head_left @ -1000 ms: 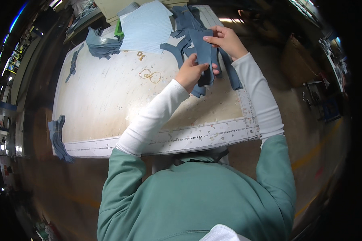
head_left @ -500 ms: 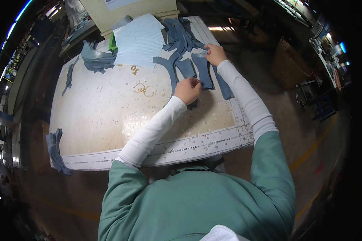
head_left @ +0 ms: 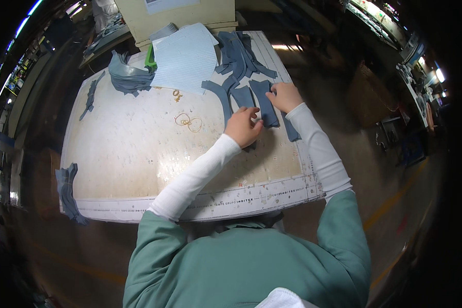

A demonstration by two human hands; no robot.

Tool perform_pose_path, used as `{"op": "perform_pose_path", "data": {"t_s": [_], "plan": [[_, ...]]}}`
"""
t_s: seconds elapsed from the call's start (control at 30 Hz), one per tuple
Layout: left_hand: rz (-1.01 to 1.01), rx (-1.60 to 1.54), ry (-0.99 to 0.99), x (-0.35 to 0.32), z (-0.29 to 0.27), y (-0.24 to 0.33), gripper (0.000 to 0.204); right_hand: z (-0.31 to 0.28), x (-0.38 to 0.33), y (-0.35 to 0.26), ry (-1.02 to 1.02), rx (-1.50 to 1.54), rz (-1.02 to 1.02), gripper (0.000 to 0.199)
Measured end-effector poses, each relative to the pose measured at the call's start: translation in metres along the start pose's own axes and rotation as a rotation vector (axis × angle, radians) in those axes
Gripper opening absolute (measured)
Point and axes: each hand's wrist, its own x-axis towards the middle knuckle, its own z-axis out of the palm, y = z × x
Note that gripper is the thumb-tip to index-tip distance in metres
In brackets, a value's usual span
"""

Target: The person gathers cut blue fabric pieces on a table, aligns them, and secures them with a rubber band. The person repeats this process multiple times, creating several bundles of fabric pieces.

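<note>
My left hand (head_left: 243, 127) is open, its fingers bent and apart at the lower left edge of a stack of blue-grey cut pieces (head_left: 264, 105). My right hand (head_left: 287, 97) has its thumb and forefinger a little apart at the upper right edge of the same stack. The fingers of both hands are curled, and their undersides are hidden. Close by on the left lie another cut piece (head_left: 243, 97) and a curved strip (head_left: 218, 90). A long strip (head_left: 291, 131) lies partly under my right wrist.
More blue-grey strips (head_left: 236, 54) lie at the back of the white table (head_left: 133, 149). A light-blue gridded sheet (head_left: 185, 59) covers part of a green object (head_left: 150, 56). A curved bundle (head_left: 128, 74), rubber bands (head_left: 189, 122) and a tied bundle (head_left: 69, 192) lie leftward.
My right hand has moved down along the stack's right edge, towards me. My left hand's fingers have spread from a pinch. The whole view has shifted slightly.
</note>
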Motion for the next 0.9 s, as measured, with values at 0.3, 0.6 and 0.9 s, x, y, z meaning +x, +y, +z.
{"op": "perform_pose_path", "data": {"t_s": [0.3, 0.6, 0.9], "plan": [[-0.183, -0.569, 0.252, -0.031, -0.069, -0.031, 0.017, 0.039, 0.159, 0.001, 0.115, 0.349, 0.092, 0.045], [-0.211, -0.744, 0.212, -0.032, -0.078, -0.053, 0.017, 0.098, 0.206, -0.021, 0.303, 0.266, 0.264, 0.046], [-0.259, -0.915, 0.236, -0.028, -0.095, -0.057, 0.021, -0.016, 0.145, -0.064, 0.276, 1.024, -0.031, 0.034]]}}
